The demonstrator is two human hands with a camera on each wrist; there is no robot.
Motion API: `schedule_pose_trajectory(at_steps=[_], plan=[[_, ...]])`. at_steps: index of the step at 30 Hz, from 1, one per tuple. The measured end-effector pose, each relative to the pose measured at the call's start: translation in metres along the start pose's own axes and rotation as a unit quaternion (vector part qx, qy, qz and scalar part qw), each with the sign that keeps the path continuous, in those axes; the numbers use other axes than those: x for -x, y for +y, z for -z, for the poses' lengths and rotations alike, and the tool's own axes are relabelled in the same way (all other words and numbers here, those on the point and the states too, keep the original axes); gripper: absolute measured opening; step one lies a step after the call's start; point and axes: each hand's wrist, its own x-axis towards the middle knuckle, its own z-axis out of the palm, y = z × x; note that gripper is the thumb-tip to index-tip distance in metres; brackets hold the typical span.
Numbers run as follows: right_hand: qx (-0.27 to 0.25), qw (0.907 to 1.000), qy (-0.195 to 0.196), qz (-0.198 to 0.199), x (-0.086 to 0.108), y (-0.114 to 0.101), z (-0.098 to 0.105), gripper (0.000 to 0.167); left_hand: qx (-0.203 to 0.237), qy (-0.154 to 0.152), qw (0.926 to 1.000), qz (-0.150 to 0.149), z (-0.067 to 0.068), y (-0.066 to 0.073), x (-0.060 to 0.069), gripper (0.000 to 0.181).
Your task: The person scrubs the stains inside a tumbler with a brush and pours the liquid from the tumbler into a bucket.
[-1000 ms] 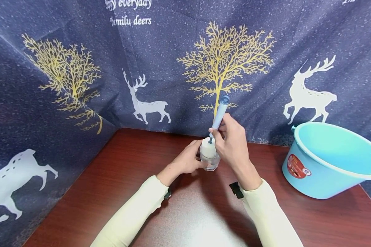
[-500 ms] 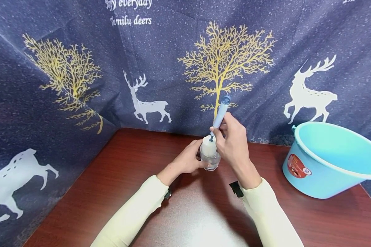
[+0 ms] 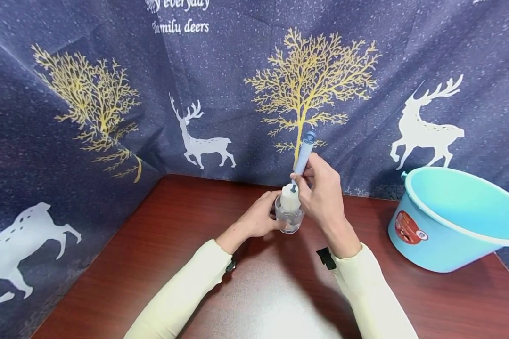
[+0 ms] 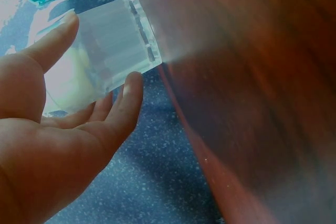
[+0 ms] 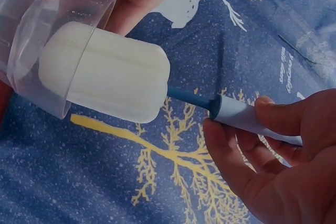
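Note:
My left hand (image 3: 258,217) holds a clear cup (image 3: 289,223) round its side, thumb on one side and fingers on the other. In the left wrist view the cup (image 4: 118,45) shows a ridged base. With my right hand (image 3: 322,190) I grip the light blue handle of a sponge cup brush (image 3: 302,160), which leans slightly right. Its white sponge head (image 5: 115,72) is partly inside the cup's mouth, with the rest sticking out, in the right wrist view. A dark blue neck joins the sponge to the handle.
A light blue bucket (image 3: 441,230) with a red sticker stands at the right of the reddish-brown wooden table (image 3: 186,207). Behind the table hangs a dark blue cloth (image 3: 237,70) printed with deer and yellow trees.
The sponge head has shifted slightly right and up in the cup's mouth, along with my right hand. My left hand and the cup stay almost where they were.

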Motion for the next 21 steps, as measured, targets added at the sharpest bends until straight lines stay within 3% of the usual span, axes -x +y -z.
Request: schedule_pose_trajectory(at_steps=[9, 21], plan=[[-0.002, 0.9999, 0.0, 0.011, -0.0004, 0.0, 0.0005, 0.02, 0.019, -0.002, 0.9998, -0.001, -0.0004, 0.0001, 0.0003, 0.086], [0.014, 0.9996, -0.005, 0.024, -0.0003, -0.002, 0.003, 0.02, 0.007, 0.0, 1.0, -0.002, -0.0006, 0.0004, 0.0004, 0.083]])
